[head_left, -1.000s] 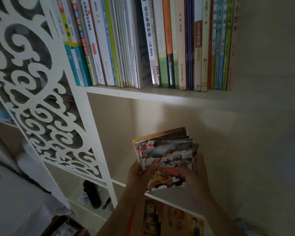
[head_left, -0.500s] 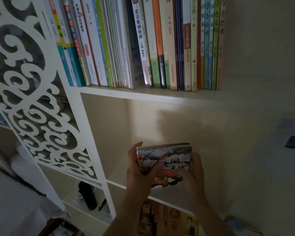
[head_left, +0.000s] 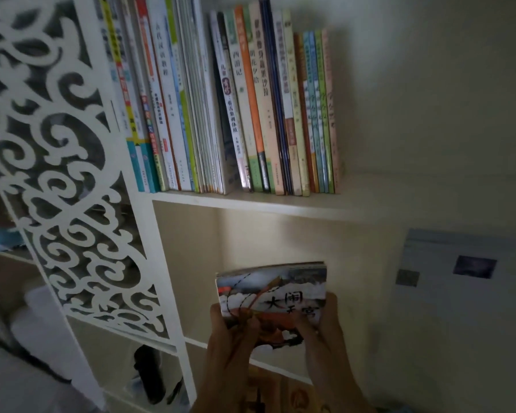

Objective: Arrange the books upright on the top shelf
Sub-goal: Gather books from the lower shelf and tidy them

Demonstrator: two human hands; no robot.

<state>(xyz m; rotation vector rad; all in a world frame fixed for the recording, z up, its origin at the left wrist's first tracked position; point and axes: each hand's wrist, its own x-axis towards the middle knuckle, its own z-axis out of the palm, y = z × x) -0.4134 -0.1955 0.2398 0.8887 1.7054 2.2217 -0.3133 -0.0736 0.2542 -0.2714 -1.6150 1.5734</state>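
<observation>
Both hands, the left (head_left: 230, 341) and the right (head_left: 325, 332), grip a small stack of booklets (head_left: 271, 296) by its lower sides, holding it upright below the shelf (head_left: 280, 204) where a row of books (head_left: 236, 108) stands.

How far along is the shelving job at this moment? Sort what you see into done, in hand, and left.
Done: a row of books already stands upright on the top shelf. In hand: the left hand and right hand grip a small stack of picture books from both sides, below that shelf. Left: lifting the stack and standing it in the bare space right of the row.
</observation>
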